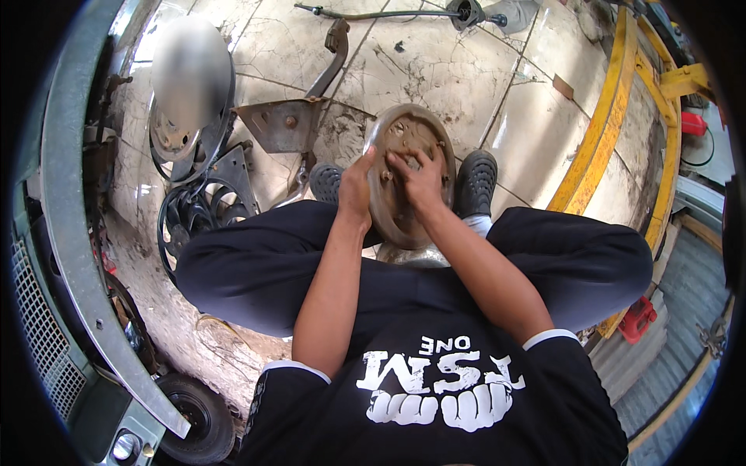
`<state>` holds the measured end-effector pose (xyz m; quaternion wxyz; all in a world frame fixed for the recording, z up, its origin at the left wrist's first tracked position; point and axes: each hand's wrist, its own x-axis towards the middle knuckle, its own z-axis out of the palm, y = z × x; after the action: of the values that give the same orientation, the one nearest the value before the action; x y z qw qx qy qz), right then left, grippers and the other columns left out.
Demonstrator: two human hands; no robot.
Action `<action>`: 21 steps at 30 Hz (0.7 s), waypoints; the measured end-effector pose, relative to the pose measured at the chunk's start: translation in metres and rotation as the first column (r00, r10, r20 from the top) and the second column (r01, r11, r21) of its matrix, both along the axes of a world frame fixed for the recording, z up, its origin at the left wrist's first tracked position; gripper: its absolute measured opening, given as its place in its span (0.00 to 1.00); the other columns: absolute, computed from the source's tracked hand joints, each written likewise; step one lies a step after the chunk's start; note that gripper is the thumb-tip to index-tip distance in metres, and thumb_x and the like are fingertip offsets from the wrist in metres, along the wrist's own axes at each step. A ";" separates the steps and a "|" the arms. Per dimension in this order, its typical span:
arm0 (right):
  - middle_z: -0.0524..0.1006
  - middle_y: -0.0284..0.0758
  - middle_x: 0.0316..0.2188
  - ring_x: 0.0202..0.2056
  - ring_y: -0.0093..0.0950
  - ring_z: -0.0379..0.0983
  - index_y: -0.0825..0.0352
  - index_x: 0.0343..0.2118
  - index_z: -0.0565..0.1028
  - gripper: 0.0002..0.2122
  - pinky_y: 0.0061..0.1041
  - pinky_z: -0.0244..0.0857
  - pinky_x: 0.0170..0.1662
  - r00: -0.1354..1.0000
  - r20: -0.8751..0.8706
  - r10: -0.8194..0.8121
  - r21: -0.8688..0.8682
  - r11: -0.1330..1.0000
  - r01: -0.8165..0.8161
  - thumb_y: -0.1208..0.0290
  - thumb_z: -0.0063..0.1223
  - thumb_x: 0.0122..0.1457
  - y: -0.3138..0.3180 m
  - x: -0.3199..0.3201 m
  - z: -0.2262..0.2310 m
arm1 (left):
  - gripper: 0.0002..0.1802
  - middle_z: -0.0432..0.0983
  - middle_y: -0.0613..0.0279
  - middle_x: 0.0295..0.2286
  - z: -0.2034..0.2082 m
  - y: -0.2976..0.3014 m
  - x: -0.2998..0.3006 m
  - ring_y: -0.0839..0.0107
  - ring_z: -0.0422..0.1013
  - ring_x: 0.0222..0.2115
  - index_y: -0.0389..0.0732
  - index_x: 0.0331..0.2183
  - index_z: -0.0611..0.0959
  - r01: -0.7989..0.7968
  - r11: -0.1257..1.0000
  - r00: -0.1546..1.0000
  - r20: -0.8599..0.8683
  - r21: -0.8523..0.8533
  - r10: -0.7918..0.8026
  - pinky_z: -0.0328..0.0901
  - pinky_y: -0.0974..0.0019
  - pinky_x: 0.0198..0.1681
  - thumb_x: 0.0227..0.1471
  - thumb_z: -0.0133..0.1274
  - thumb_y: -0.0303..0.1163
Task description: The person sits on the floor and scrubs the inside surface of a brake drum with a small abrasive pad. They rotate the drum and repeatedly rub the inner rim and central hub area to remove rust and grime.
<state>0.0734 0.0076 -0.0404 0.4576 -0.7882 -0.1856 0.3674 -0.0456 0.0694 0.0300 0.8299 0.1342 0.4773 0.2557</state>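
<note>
A round, rusty brown metal plate with a raised rim, like a brake backing plate (402, 133), stands tilted between my knees. My left hand (356, 188) is closed on its left rim, with the thumb along the edge. Over the plate's inner face, my right hand (423, 182) has its fingers bent around a spot near the middle. Whatever small part those fingers touch is hidden. Studs and holes show on the plate around them. Below its lower edge, a shiny rounded metal piece (413, 256) shows in part.
A rusty pedal bracket (284, 128) lies ahead to the left, near black plastic fan parts (206, 210). Further up is a cable assembly (388, 14). A yellow metal frame (598, 132) stands right. On the left are a vehicle bumper (74, 233) and a tire (203, 419).
</note>
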 end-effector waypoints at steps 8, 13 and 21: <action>0.58 0.53 0.70 0.70 0.51 0.56 0.58 0.37 0.86 0.18 0.44 0.52 0.70 0.995 0.088 0.052 -0.034 0.998 -0.049 0.51 0.74 0.51 0.015 0.002 0.017 | 0.27 0.80 0.54 0.47 -0.006 -0.001 -0.004 0.64 0.79 0.43 0.32 0.56 0.79 -0.035 0.998 0.999 -0.019 0.053 0.036 0.74 0.60 0.49 0.67 0.52 0.44; 0.60 0.56 0.69 0.71 0.51 0.54 0.61 0.38 0.85 0.19 0.42 0.49 0.72 0.980 0.116 0.160 -0.088 0.985 -0.150 0.51 0.74 0.52 -0.013 -0.003 0.015 | 0.26 0.81 0.53 0.46 -0.008 0.002 -0.007 0.63 0.79 0.44 0.32 0.55 0.80 -0.037 0.999 0.999 -0.020 0.007 0.037 0.74 0.60 0.48 0.67 0.52 0.44; 0.80 0.29 0.33 0.33 0.22 0.76 0.65 0.38 0.78 0.12 0.23 0.71 0.39 0.939 -0.280 -0.199 0.205 0.943 0.261 0.62 0.66 0.64 0.022 0.042 0.035 | 0.24 0.82 0.55 0.45 0.012 -0.001 0.007 0.66 0.79 0.42 0.32 0.51 0.83 -0.003 0.994 0.995 -0.099 0.105 0.013 0.74 0.62 0.46 0.67 0.54 0.44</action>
<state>0.1158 0.0293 -0.0049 0.6093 -0.6897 -0.0740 0.3843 -0.0385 0.0686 0.0416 0.7958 0.1883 0.5047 0.2766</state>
